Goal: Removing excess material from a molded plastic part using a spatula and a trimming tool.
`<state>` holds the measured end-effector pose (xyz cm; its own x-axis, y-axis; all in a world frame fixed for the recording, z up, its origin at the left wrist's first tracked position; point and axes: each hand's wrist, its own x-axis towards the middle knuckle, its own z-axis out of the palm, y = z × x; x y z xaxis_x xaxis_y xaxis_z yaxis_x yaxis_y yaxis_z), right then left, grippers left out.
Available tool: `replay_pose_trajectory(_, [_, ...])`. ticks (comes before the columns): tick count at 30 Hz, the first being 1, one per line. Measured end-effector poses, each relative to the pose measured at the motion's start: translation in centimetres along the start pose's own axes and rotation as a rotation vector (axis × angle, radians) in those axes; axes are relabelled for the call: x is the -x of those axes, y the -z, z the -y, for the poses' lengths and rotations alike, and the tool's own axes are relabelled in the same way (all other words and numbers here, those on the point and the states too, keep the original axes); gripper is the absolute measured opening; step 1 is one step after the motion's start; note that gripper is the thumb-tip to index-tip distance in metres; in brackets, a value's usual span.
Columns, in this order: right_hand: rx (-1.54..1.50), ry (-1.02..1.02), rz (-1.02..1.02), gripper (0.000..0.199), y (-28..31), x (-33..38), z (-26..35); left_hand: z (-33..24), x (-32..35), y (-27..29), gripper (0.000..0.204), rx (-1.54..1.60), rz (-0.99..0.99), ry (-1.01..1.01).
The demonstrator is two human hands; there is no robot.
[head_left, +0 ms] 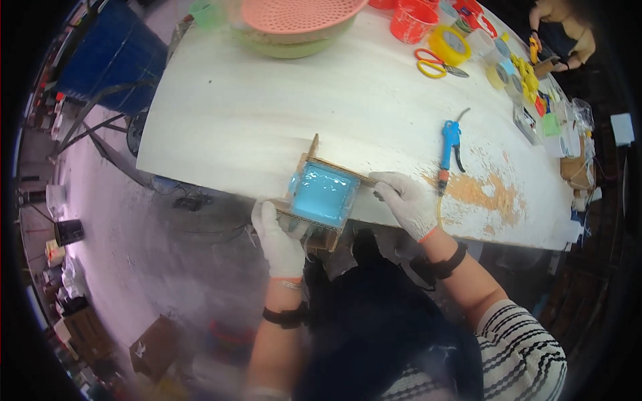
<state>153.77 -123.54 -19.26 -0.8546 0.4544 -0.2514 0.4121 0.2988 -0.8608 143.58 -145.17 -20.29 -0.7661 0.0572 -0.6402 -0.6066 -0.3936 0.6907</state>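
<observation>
A square frame of brown cardboard strips [316, 142] surrounds a shiny light-blue block or filling [326, 192]; whether it is solid or liquid I cannot tell. It sits at the table's near edge, its lower side reaching past that edge. My left hand [277, 237], in a white knit glove, grips the frame's lower left side, with some fingers hidden beneath it. On the right, my right hand [406, 202], gloved alike, pinches the strip end that juts out from the upper side.
A blue air blow gun [450, 147] with a hose lies on the white table [267, 100] to the right. Farther back are a pink sieve [301, 13], red-handled scissors [435, 65], yellow tape [449, 44] and red cups [412, 21]. Another person [568, 30] works at the far right.
</observation>
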Motion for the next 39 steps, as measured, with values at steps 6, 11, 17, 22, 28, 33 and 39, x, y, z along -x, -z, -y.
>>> replay_pose_trajectory(6, [-0.039,-0.073,0.012,0.031,-0.2,0.2,-0.2,-0.3,0.2,0.3,0.048,-0.028,0.060,0.029])
replay_pose_trajectory(11, [-0.070,-0.098,-0.037,0.031,-0.4,0.2,0.4,-0.7,0.3,0.5,0.059,-0.051,0.061,0.017])
replay_pose_trajectory(17, [-0.100,-0.106,-0.043,0.031,-0.3,0.3,0.2,-1.7,0.4,0.6,0.061,-0.050,0.118,0.048])
replay_pose_trajectory(22, [-0.121,-0.115,-0.059,0.031,-0.6,0.4,0.4,-2.1,0.4,0.6,0.060,-0.146,0.096,0.031])
replay_pose_trajectory(28, [-0.110,-0.112,-0.074,0.032,-0.6,0.5,-0.6,-1.4,0.0,0.8,0.060,-0.161,0.103,0.027])
replay_pose_trajectory(33, [-0.120,-0.128,-0.086,0.035,-0.9,0.6,0.0,-1.4,-0.1,1.2,0.062,-0.180,0.127,0.016])
replay_pose_trajectory(39, [-0.057,-0.029,-0.031,0.039,0.2,1.0,-0.2,-1.4,0.4,1.9,0.068,-0.239,0.162,-0.047])
